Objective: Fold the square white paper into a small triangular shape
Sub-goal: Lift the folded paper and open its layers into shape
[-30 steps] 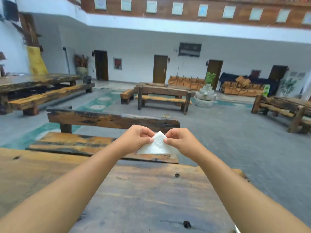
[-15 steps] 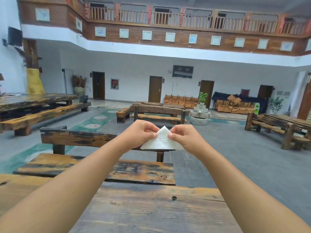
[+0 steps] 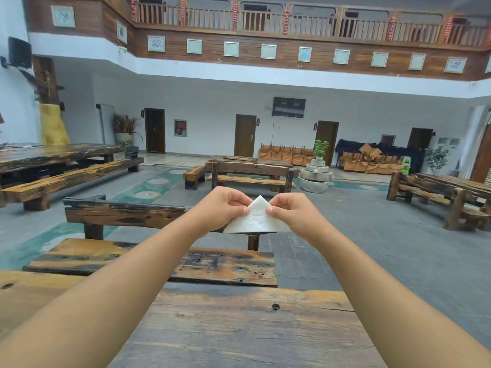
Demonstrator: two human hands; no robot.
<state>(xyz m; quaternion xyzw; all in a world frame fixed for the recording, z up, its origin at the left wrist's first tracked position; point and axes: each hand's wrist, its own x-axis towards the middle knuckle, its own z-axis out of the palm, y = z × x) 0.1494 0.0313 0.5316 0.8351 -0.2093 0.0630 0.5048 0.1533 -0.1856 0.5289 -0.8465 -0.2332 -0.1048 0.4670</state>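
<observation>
The white paper (image 3: 256,218) is folded into a small triangle with its tip pointing up and its long edge at the bottom. I hold it in the air in front of me, above the far end of the wooden table (image 3: 239,328). My left hand (image 3: 221,208) pinches the triangle's left slanted edge between thumb and fingers. My right hand (image 3: 293,212) pinches the right slanted edge the same way. Both thumbs press near the tip. The lower corners of the paper are partly hidden behind my hands.
A wooden bench (image 3: 164,261) with a dark backrest (image 3: 122,213) stands just beyond the table. More heavy wooden tables and benches stand at left (image 3: 58,179), centre back (image 3: 249,173) and right (image 3: 438,192). Grey floor lies between them.
The view has tilted upward, showing more of the hall and balcony. Both hands keep the same pinch on the paper triangle, held slightly higher off the table.
</observation>
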